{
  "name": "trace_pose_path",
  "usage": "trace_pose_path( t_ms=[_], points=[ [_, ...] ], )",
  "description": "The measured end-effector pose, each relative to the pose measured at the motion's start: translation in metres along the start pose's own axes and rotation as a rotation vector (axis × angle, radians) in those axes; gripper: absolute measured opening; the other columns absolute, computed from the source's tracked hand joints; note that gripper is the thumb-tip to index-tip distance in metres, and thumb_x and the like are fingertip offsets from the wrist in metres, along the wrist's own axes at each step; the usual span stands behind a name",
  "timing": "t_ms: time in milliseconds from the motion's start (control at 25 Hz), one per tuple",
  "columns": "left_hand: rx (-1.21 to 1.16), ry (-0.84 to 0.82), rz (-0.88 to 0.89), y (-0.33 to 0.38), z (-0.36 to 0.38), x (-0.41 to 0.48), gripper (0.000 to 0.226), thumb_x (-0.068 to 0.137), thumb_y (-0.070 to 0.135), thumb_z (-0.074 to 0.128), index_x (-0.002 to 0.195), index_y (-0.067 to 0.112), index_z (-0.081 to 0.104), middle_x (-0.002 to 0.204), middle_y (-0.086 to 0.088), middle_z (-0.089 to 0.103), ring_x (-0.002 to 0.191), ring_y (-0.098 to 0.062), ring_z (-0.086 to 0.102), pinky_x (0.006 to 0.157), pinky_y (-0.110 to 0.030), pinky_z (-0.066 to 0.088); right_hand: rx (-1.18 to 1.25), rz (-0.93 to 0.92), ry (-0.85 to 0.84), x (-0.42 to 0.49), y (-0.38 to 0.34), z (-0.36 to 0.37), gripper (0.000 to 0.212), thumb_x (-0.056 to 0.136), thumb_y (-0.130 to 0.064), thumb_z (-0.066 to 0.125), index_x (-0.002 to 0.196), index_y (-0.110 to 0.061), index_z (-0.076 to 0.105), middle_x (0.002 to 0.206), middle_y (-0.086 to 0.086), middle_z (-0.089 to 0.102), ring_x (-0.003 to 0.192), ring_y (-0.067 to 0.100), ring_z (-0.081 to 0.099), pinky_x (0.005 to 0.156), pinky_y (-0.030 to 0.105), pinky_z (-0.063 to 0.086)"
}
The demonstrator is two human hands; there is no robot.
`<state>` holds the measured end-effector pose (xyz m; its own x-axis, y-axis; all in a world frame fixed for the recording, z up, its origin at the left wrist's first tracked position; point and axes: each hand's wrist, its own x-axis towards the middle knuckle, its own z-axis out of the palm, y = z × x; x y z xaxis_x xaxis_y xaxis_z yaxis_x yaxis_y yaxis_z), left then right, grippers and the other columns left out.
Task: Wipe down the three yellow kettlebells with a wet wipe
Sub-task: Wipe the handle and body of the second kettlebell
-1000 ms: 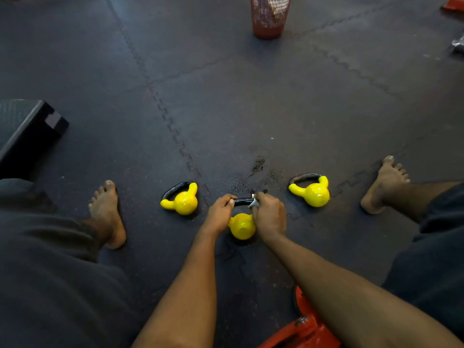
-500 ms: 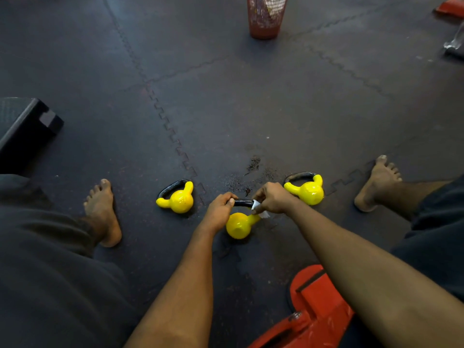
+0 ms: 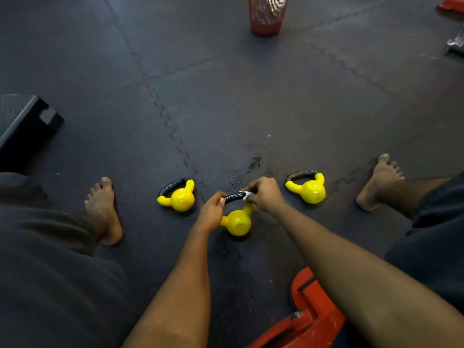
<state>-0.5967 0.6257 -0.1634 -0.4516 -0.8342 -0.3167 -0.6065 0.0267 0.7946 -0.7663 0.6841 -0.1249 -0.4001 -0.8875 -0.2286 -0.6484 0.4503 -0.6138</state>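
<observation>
The person sits on the dark floor mat (image 3: 276, 109) with bare feet spread wide, and the middle kettlebell (image 3: 237, 222) lies tipped between them, its black handle pointing away from the body. The left hand (image 3: 212, 212) has its fingers closed around the near-left end of that handle, bracing it. The right hand (image 3: 266, 193) pinches a white wet wipe (image 3: 246, 194) against the right end of the handle, fingers curled tight over it; only a small corner of the wipe shows.

Compared with a second ago, the right hand has slid off the top of the yellow ball and out along the handle toward its right end, so more of the yellow body and its right neck is now uncovered. The kettlebell itself has rolled a little, with the neck now angled up to the right. The left hand has kept the same grip throughout.

The left kettlebell (image 3: 179, 198) and the right kettlebell (image 3: 310, 189) sit on the mat on either side, each well apart from the hands, and neither has moved. A red mesh bin (image 3: 267, 15) stands at the far edge of the mat. A red piece of gym gear (image 3: 308, 320) lies under the right forearm, showing more than it did before.
</observation>
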Motion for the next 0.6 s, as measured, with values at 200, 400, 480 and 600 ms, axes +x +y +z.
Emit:
trace_pose_path(
  t_ms=[200, 400, 480, 600],
  points=[
    [0.013, -0.061, 0.03, 0.005, -0.004, -0.005, 0.02, 0.1, 0.02, 0.041, 0.101, 0.03, 0.059, 0.097, -0.011, 0.062, 0.093, -0.025, 0.06, 0.082, -0.036, 0.047, -0.056, -0.015, -0.368, 0.015, 0.007, -0.034, 0.033, 0.063, -0.025, 0.088, 0.095, -0.023, 0.079, 0.087, -0.004, 0.076, 0.077, 0.003, 0.06, 0.07, 0.022, 0.046],
    [0.075, -0.005, 0.044, 0.011, 0.003, -0.001, 0.024, 0.1, 0.019, 0.04, 0.114, 0.019, 0.06, 0.085, -0.011, 0.058, 0.078, -0.023, 0.053, 0.071, -0.031, 0.042, 0.178, 0.022, 0.004, -0.005, 0.022, -0.007, 0.02, 0.068, -0.021, 0.084, 0.088, -0.019, 0.079, 0.067, 0.002, 0.071, 0.057, 0.004, 0.052, 0.053, 0.022, 0.038],
    [0.079, 0.01, 0.032, 0.012, 0.004, 0.001, 0.025, 0.101, 0.02, 0.04, 0.115, 0.019, 0.06, 0.083, -0.01, 0.057, 0.076, -0.022, 0.051, 0.07, -0.031, 0.042, 0.203, 0.012, 0.271, -0.02, 0.019, 0.019, 0.011, 0.074, -0.02, 0.078, 0.083, -0.015, 0.078, 0.061, 0.005, 0.066, 0.056, 0.012, 0.054, 0.053, 0.027, 0.04],
    [0.063, 0.006, 0.022, 0.01, 0.004, 0.001, 0.023, 0.1, 0.02, 0.04, 0.113, 0.02, 0.06, 0.083, -0.01, 0.056, 0.077, -0.022, 0.052, 0.076, -0.036, 0.048, 0.104, -0.108, 0.525, -0.036, 0.013, 0.045, 0.013, 0.074, -0.006, 0.074, 0.087, -0.009, 0.077, 0.076, 0.009, 0.07, 0.072, 0.027, 0.062, 0.063, 0.031, 0.047]
  ],
)
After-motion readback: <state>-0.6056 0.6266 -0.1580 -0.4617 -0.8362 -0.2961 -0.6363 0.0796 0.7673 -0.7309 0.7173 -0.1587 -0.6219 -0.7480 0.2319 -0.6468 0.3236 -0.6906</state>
